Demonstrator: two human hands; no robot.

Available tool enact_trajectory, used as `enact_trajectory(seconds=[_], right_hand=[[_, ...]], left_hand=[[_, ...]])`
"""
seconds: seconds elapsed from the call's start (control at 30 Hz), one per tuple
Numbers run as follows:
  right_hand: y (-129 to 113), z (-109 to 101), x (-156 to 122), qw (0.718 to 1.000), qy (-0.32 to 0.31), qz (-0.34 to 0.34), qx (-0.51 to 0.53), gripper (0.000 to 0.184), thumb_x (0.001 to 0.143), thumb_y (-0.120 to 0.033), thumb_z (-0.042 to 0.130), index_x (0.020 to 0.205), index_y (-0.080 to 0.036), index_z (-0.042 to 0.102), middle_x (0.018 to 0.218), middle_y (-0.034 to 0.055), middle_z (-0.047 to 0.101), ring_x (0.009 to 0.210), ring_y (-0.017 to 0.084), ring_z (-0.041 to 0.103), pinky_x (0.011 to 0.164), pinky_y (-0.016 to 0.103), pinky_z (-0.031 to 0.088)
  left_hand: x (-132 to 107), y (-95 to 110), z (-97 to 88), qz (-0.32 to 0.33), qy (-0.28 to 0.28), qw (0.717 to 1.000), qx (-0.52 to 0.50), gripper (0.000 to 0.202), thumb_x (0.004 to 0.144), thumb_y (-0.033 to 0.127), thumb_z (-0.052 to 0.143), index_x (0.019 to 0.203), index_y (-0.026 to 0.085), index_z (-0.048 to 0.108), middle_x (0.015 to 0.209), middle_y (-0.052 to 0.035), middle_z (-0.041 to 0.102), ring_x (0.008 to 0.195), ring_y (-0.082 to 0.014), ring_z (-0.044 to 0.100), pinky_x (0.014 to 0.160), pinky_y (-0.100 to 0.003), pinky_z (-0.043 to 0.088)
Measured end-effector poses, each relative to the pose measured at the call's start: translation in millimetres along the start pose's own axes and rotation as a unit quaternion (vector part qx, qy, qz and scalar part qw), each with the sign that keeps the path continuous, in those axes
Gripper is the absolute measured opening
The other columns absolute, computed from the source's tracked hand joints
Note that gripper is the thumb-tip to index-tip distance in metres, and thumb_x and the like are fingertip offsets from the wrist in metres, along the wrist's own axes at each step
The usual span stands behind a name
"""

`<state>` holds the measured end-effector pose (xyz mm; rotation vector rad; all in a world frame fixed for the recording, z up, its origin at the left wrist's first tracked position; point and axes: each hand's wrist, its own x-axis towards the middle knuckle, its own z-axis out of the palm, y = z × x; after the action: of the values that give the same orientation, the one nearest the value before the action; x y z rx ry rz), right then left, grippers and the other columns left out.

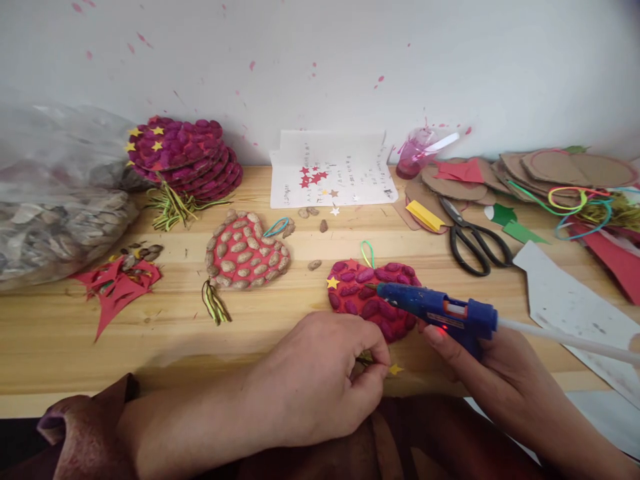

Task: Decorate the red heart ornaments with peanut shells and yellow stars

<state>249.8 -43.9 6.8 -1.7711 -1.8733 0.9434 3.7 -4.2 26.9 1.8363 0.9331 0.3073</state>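
My right hand (490, 373) is wrapped round a blue hot glue gun (440, 310), with a white glue stick (565, 340) running out of its back end. Its nozzle is over a heart-shaped ornament (370, 307) covered in magenta-painted seeds, with a green loop at the top and a yellow star on its left lobe. In front of the heart, my left hand (330, 373) pinches a small yellow star (396, 369) at its fingertips. To the left lies a second heart (245, 250) with unpainted brown seeds, a blue loop and a tassel.
A stack of magenta hearts (185, 157) stands at back left beside plastic bags (55, 227). Red paper scraps (125, 283) lie below. A paper sheet (360, 190) holds small stars. Scissors (475, 243), cardboard shapes (575, 170) and a pink-stained cup (414, 157) are right.
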Motion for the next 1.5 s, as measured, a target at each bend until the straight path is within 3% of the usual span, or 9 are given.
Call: enact_trajectory(seconds=[0.5, 0.7, 0.93, 1.2, 1.5], right_hand=[[-8.2, -2.2, 2.9, 1.0, -0.011, -0.011, -0.015, 0.028, 0.096, -0.047, 0.056, 0.097, -0.023, 0.07, 0.09, 0.003, 0.075, 0.084, 0.025, 0.07, 0.073, 0.034, 0.057], [-9.8, -2.0, 5.4, 1.0, -0.017, -0.022, -0.013, 0.028, 0.097, -0.045, 0.054, 0.104, -0.024, 0.071, 0.091, 0.0025, 0.075, 0.083, 0.024, 0.07, 0.073, 0.033, 0.056], [-4.6, 0.8, 5.5, 0.999, -0.026, -0.034, -0.006, 0.032, 0.097, -0.042, 0.057, 0.123, -0.027, 0.068, 0.105, 0.0039, 0.075, 0.097, 0.027, 0.069, 0.083, 0.037, 0.056], [-7.2, -0.3, 6.5, 0.999, -0.022, -0.036, -0.006, 0.034, 0.096, -0.042, 0.058, 0.125, -0.027, 0.069, 0.104, 0.0029, 0.076, 0.088, 0.025, 0.07, 0.078, 0.035, 0.056], [-9.8, 0.6, 7.4, 0.999, -0.029, -0.04, -0.005, 0.038, 0.097, -0.041, 0.058, 0.131, -0.027, 0.067, 0.112, 0.0041, 0.076, 0.094, 0.025, 0.07, 0.083, 0.036, 0.056]], left_hand=[[0.6, -2.0, 0.1, 0.006, 0.013, 1.0, 0.003, 0.016, 0.08, 0.014, 0.057, 0.086, 0.019, 0.07, 0.081, 0.0028, 0.072, 0.071, -0.0107, 0.061, 0.07, -0.022, 0.045], [0.6, -1.0, -1.1, 0.005, 0.012, 1.0, 0.011, 0.016, 0.08, 0.014, 0.057, 0.086, 0.02, 0.071, 0.081, 0.0033, 0.071, 0.071, -0.0102, 0.061, 0.07, -0.022, 0.045], [1.1, -1.0, -1.3, 0.006, 0.008, 1.0, 0.012, 0.018, 0.08, 0.013, 0.056, 0.087, 0.019, 0.071, 0.082, 0.0019, 0.071, 0.073, -0.0116, 0.062, 0.07, -0.023, 0.045], [-2.9, 2.2, 3.5, 0.016, -0.013, 1.0, 0.013, 0.017, 0.079, 0.011, 0.056, 0.087, 0.019, 0.069, 0.077, 0.003, 0.07, 0.066, -0.0104, 0.06, 0.064, -0.022, 0.043], [-4.9, 0.8, 9.5, 0.03, -0.016, 0.999, 0.018, 0.014, 0.081, 0.012, 0.057, 0.088, 0.018, 0.068, 0.077, 0.0038, 0.069, 0.066, -0.0087, 0.061, 0.064, -0.019, 0.043]])
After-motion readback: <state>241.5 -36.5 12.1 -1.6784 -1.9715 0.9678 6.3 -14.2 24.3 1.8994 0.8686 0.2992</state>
